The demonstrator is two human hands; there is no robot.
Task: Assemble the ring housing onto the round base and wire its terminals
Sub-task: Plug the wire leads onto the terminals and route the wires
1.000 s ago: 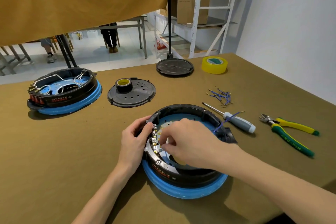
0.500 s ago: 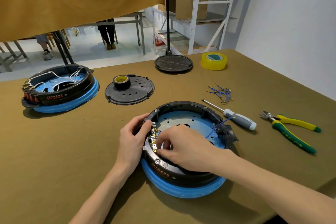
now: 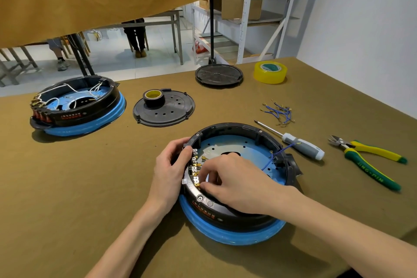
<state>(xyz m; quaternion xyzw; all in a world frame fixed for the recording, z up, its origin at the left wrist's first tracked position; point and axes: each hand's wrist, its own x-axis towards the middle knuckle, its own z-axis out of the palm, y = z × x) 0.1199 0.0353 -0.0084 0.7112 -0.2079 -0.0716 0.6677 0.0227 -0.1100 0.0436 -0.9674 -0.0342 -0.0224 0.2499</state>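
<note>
Head view: terminal wiring in hand on the near assembly.

The ring housing point(image 3: 234, 130) sits on the round blue base point(image 3: 228, 233), low and centre on the table point(image 3: 67, 187). The left hand point(image 3: 168, 169) grips the housing wall at 9 o'clock, fingers curled over it. The right hand point(image 3: 232, 179) pinches at the terminal strip point(image 3: 195, 168); what it holds is hidden. A blue wire point(image 3: 274, 156) hangs loose at 3 o'clock. Advice: brace the rim, seat each lug squarely.
</note>
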